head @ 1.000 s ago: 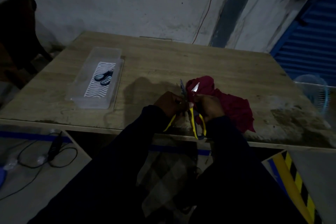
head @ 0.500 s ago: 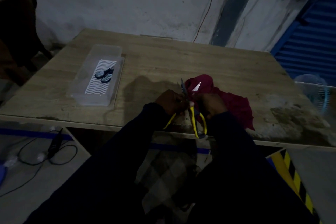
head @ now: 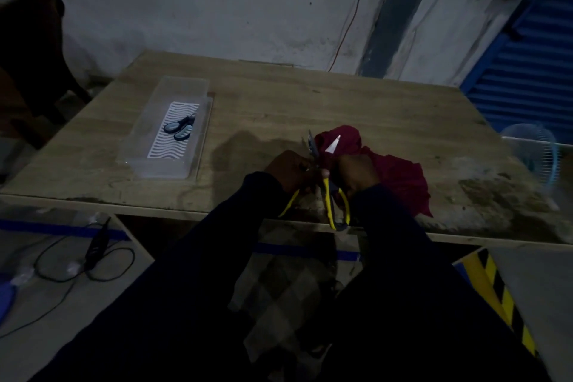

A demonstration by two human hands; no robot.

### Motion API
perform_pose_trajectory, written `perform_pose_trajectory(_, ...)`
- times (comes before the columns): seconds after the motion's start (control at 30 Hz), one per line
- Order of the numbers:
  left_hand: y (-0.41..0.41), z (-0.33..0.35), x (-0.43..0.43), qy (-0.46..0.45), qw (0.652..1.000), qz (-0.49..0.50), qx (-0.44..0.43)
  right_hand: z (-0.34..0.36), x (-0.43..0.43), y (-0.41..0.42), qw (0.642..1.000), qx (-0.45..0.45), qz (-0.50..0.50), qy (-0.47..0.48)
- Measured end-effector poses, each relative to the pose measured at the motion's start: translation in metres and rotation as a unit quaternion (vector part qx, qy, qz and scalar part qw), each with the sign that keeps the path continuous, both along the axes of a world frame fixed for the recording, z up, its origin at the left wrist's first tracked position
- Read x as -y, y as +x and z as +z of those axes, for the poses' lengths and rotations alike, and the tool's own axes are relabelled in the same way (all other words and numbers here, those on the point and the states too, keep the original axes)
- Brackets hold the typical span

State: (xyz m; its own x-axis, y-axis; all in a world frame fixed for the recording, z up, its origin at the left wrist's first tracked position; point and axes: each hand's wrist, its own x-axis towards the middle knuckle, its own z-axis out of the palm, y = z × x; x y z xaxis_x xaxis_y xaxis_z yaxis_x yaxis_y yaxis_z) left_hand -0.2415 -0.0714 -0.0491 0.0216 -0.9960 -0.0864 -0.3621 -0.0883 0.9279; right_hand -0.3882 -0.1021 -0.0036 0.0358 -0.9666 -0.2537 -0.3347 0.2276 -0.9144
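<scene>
- While the head view is looking down at the near edge of the wooden table [head: 356,102], both hands are working on one pair of yellow-handled scissors [head: 328,201].
- The left hand [head: 290,172] is clenching one yellow handle, whose end is sticking out below the fist towards the near left.
- The right hand [head: 358,172] is curling its fingers round the other handle, just above the yellow loop; whether it is also pinching cloth, I cannot tell.
- The scissors are hanging over the near table edge by their handles, with the blades pointing far and standing apart: one dark blade on the left, one bright blade lying against the cloth.
- One red cloth [head: 400,177] is lying crumpled on the table, touching the right hand and spreading to its right.
- One clear plastic tray [head: 145,161] is sitting well apart on the left part of the table, holding one small tool with blue-grey handles [head: 179,129] on a wavy-patterned liner.
- One pale blue fan [head: 533,149] is standing at the far right edge of the table.
- One black cable [head: 96,245] is lying on the floor at the near left.
</scene>
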Motion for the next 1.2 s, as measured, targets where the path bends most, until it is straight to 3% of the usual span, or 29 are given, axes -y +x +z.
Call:
perform_pose_trajectory(0.13,0.0,0.002,-0.002,0.0,1.0,0.004,-0.007,-0.001,0.012,0.008,0.989,0.079,-0.118,0.048)
perform_pose_trajectory(0.4,0.001,0.004,-0.003,0.0,1.0,-0.011,0.018,-0.008,0.004,-0.009,0.998,-0.023,0.002,0.065)
perform_pose_trajectory(0.63,0.001,0.005,-0.004,-0.004,1.0,-0.001,-0.021,-0.003,0.016,0.008,0.992,0.08,-0.095,0.02)
perform_pose_trajectory(0.7,0.002,0.004,-0.004,-0.003,1.0,-0.004,-0.017,-0.013,0.016,0.006,0.995,0.053,-0.079,0.007)
perform_pose_trajectory(0.77,0.001,0.001,-0.003,-0.007,1.0,-0.001,-0.015,-0.021,0.015,-0.002,0.999,-0.029,-0.022,-0.013)
perform_pose_trajectory(0.83,0.001,0.0,-0.002,-0.008,1.0,0.0,-0.013,-0.025,0.005,-0.006,0.983,-0.173,0.044,-0.043)
perform_pose_trajectory(0.87,0.001,-0.001,0.0,-0.006,1.0,-0.005,-0.004,-0.021,-0.002,-0.005,0.979,-0.194,0.043,-0.041)
perform_pose_trajectory(0.93,0.002,0.0,0.0,-0.003,1.0,-0.017,0.013,-0.015,0.0,-0.003,0.979,-0.193,0.052,-0.046)
perform_pose_trajectory(1.1,-0.001,0.002,-0.003,-0.018,0.998,-0.031,0.057,-0.006,0.025,-0.004,0.953,-0.289,0.033,-0.087)
perform_pose_trajectory(1.17,0.0,0.0,-0.002,-0.015,0.999,-0.019,0.037,0.002,0.031,-0.001,0.966,-0.252,0.016,-0.058)
perform_pose_trajectory(1.2,0.001,0.0,-0.002,-0.011,0.999,-0.016,0.027,0.002,0.033,0.001,0.981,-0.187,-0.014,-0.045)
